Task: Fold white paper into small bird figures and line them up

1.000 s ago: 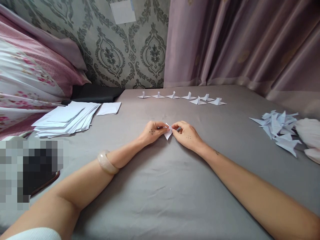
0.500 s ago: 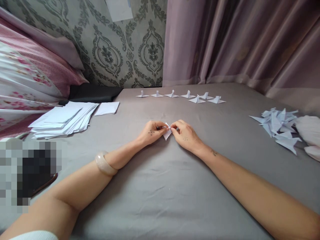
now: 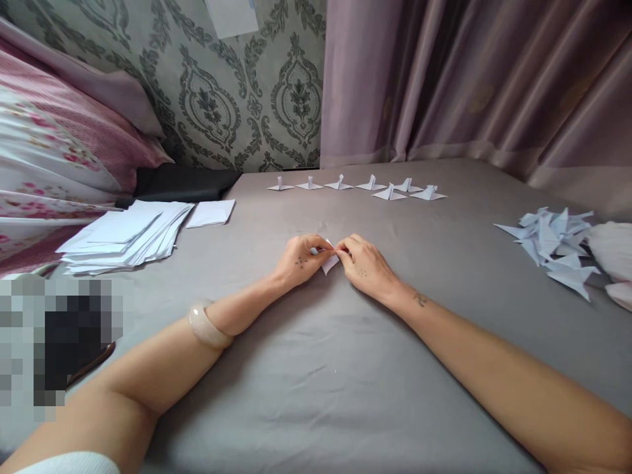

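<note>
Between my two hands is a small piece of folded white paper (image 3: 330,263), mostly covered by my fingers. My left hand (image 3: 305,258) pinches it from the left, thumb and fingertips closed. From the right, my right hand (image 3: 365,263) pinches the paper's edge, its fingertips touching those of the left. Beyond the hands, several folded white paper birds (image 3: 372,183) stand on the grey sheet, most of them in a row.
Stacked white paper (image 3: 123,237) lies at the left, with a smaller paper pile (image 3: 211,213) beside it. A black flat item (image 3: 185,182) is behind them. At the right is a heap of folded paper pieces (image 3: 555,240) next to pale cloth (image 3: 615,253). A curtain (image 3: 375,85) hangs behind.
My fingertips have come closer together over the folded paper, hiding more of its middle. The view has shifted slightly; the other paper stays in place.
</note>
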`<state>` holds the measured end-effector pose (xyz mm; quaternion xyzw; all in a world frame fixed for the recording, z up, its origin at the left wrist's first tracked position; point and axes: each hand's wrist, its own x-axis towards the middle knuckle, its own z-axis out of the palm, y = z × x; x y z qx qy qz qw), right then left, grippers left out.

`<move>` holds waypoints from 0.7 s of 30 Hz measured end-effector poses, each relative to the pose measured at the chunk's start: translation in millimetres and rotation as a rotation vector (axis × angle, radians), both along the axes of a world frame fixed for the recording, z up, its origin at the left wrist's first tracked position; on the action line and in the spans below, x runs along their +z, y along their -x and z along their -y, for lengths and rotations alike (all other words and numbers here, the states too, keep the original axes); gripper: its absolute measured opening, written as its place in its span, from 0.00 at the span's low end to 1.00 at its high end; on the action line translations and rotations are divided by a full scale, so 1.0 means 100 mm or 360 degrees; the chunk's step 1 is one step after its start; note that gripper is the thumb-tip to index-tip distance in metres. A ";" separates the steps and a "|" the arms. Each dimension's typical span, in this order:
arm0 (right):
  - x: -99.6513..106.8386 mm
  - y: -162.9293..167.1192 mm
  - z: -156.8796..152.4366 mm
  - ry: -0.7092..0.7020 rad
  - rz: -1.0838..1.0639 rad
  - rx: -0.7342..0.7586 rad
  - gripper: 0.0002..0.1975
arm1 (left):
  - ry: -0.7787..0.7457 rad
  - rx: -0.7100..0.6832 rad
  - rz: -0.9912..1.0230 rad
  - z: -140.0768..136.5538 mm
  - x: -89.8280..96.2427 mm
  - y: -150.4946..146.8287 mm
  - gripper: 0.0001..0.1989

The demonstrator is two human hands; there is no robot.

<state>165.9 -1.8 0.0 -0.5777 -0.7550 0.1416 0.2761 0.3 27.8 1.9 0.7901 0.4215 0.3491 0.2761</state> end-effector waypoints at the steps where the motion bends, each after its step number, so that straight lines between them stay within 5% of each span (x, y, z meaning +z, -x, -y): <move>1: 0.00 0.00 0.00 -0.0007 -0.0007 0.0003 0.08 | 0.0000 0.0011 0.0011 0.00 0.00 0.00 0.07; 9: -0.09 -0.01 -0.08 -0.0056 -0.0299 -0.0135 0.08 | -0.0116 0.0563 -0.0019 -0.11 -0.04 0.05 0.04; 14: -0.09 -0.04 -0.08 -0.0037 -0.0322 -0.0125 0.10 | -0.0002 0.0457 -0.0175 -0.09 -0.07 0.15 0.27; 21: -0.07 -0.03 -0.07 0.0005 -0.0306 -0.0153 0.11 | 0.0003 0.0550 -0.0348 -0.12 -0.05 0.18 0.06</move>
